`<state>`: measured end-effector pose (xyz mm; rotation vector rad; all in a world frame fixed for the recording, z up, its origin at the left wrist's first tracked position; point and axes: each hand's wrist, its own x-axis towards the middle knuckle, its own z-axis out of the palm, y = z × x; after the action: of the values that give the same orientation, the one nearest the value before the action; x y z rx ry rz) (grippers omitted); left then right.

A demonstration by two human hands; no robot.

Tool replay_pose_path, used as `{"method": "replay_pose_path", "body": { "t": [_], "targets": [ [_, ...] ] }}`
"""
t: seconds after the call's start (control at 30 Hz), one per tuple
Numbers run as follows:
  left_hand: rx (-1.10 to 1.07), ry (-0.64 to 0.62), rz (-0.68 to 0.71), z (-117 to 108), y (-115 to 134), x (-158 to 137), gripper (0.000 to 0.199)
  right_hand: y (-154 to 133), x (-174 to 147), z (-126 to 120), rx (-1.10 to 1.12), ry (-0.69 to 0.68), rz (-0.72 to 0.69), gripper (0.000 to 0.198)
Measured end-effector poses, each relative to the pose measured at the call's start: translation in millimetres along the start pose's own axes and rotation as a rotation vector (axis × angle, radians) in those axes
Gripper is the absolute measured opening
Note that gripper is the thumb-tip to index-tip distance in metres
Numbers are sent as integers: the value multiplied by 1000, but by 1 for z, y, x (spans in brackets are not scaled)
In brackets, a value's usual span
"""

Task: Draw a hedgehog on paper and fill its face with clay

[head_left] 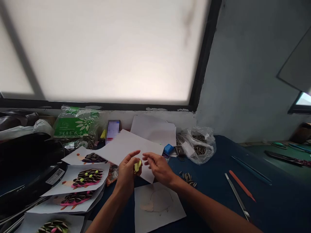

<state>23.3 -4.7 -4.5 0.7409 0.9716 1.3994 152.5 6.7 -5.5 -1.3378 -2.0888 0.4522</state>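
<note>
A small piece of yellow modelling clay is held in the closed fingers of my left hand. My right hand is just to its right, fingers loosely bent and apart, with nothing visible in them. Beneath my wrists lies a white sheet with a pencil outline of a rounded animal. Its snout is filled with pale, peach-coloured clay. Behind my hands is a blank white sheet. A few striped sunflower seeds lie loose right of my right hand.
Sheets with seed-covered animals are stacked at left, near a black object. At the back stand a green seed bag, a phone, blue clay and a clear bag of seeds. Tweezers, an orange tool and a metal tool lie right.
</note>
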Motion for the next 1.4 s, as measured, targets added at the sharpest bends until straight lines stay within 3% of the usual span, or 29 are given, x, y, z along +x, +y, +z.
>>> {"method": "replay_pose_path", "body": {
  "t": [0.17, 0.3, 0.4, 0.53, 0.7, 0.87, 1.23, 1.4],
  "targets": [
    [70, 46, -80, -2, -8, 5, 50, 32, 0, -32, -138, 25, 221, 22],
    [51, 54, -97, -4, -14, 9, 39, 41, -4, -43, -249, -69, 307, 19],
    [-1, -15, -85, -5, -16, 9, 41, 37, -7, -37, -280, -154, 294, 28],
    [-59, -102, -92, -5, -16, 7, 44, 31, -5, -27, -293, -216, 223, 20],
    [-31, -5, -169, -4, -15, 6, 23, 30, 2, -21, -283, -216, 164, 29],
    [-7, 59, -207, -2, -13, 5, 23, 30, 14, -16, -279, -104, 247, 30],
    [-46, 21, -183, -4, -17, 10, 21, 36, 39, -1, -11, -33, 331, 31],
    [-16, 11, -151, -5, -18, 10, 19, 36, 41, 2, 146, -136, 332, 31]
  ]
}}
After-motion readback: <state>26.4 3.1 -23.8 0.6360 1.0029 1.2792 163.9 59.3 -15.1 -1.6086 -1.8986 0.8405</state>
